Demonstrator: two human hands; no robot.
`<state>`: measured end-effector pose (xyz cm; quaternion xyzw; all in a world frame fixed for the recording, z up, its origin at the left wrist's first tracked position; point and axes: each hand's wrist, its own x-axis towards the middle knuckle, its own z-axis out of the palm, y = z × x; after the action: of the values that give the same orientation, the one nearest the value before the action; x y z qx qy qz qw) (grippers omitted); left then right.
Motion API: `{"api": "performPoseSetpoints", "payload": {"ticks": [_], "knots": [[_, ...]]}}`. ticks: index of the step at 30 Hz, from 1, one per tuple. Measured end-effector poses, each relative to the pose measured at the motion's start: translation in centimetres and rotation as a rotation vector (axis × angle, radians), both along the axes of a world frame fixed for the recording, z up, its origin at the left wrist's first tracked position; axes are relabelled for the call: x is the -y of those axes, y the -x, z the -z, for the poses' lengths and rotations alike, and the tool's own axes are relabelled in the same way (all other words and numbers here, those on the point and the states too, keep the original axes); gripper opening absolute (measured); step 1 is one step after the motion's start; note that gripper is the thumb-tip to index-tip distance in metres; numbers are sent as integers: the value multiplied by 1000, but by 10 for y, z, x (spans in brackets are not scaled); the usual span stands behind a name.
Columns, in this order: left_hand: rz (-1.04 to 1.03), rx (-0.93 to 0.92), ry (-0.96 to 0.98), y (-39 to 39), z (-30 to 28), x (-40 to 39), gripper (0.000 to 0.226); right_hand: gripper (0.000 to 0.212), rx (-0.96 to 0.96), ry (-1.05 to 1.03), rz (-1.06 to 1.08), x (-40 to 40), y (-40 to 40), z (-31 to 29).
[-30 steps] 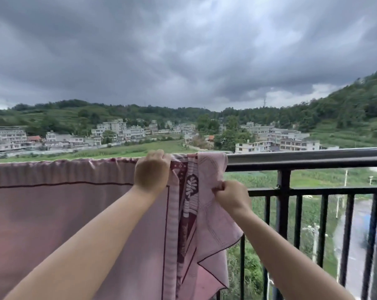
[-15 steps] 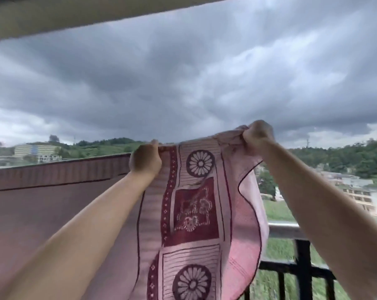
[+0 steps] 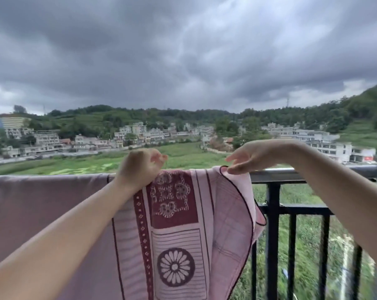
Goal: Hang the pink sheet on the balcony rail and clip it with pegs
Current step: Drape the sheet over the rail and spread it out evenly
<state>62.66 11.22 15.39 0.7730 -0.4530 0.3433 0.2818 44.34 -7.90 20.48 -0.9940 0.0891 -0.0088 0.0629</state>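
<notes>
— Overhead and beyond?
— Heavy grey cloud over green hills, with pale buildings [image 3: 140,135] strung along the far side of a green field [image 3: 183,154].

— And the task's own thing?
— Pink sheet [image 3: 42,213], draped over the top of the balcony rail [image 3: 291,173], covering the rail's whole left stretch and hanging down in front of the bars. Plain dusty pink at left; at its right end, a patterned strip facing the camera: dark red panel, white flower wheel, dotted border. Rightmost corner folded over, showing a paler back and a dark piped edge curling downward.

— Rail itself?
— Black metal, bare from the sheet's right edge to the right side of the view, upright bars [image 3: 273,234] below, grass visible through them.

— Left hand?
— Left hand [image 3: 140,167] on top of the rail at the start of the patterned strip, curled down over the cloth, heel pressing on it. Fingertips bent loosely above the far side; hard to say whether the grip actually closes on fabric.

— Right hand?
— Right hand [image 3: 254,156] just above the rail at the sheet's right corner, wrist arched, fingers spread and slack. Thumb and forefinger tips touching the piped edge, grip mostly open, barely pinching if at all.

— Pegs?
— Cannot tell; none made out on the cloth.
</notes>
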Motion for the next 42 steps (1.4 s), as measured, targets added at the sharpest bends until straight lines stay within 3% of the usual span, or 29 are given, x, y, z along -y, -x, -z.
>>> {"api": "performPoseSetpoints", "payload": {"ticks": [2, 4, 9, 12, 15, 17, 19, 22, 24, 26, 28, 31, 35, 39, 41, 42], "knots": [[10, 241, 54, 24, 16, -3, 40, 70, 172, 112, 28, -6, 21, 22], [51, 334, 18, 49, 35, -1, 47, 68, 355, 230, 35, -12, 28, 46], [74, 193, -343, 99, 76, 20, 52, 21, 806, 232, 45, -12, 18, 71], [9, 59, -443, 107, 100, 33, 58, 18, 847, 223, 74, -10, 11, 62], [-30, 53, -450, 111, 117, 40, 63, 31, 872, 49, 136, -11, 8, 46], [-45, 37, -427, 113, 121, 47, 61, 26, 860, -159, 158, -14, 5, 38], [-51, 5, -391, 115, 118, 53, 48, 17, 843, -401, 158, -16, 0, 34], [22, -184, -270, 110, 111, 60, 34, 21, 874, -649, 57, -13, 1, 26], [79, -436, -105, 107, 103, 51, 37, 15, 817, -658, -50, -7, 7, 22], [136, -645, 195, 108, 88, 37, 30, 21, 674, -583, -146, 2, 12, 17], [83, -654, 450, 106, 70, 22, 24, 25, 553, -286, -222, 8, 9, 14], [-98, -494, 572, 103, 40, 3, 16, 22, 594, 95, -272, 5, -6, 13], [-317, -314, 551, 115, -1, -16, 26, 30, 498, 157, -353, -3, -34, 7], [-458, -152, 521, 112, -37, -35, 17, 32, 264, 22, -239, 3, -65, 2], [-493, -86, 324, 112, -44, -40, 23, 31, 35, 98, -169, 8, -77, 2], [-554, -23, 128, 112, -44, -42, 32, 32, -53, 110, -136, 11, -82, 2]]}}
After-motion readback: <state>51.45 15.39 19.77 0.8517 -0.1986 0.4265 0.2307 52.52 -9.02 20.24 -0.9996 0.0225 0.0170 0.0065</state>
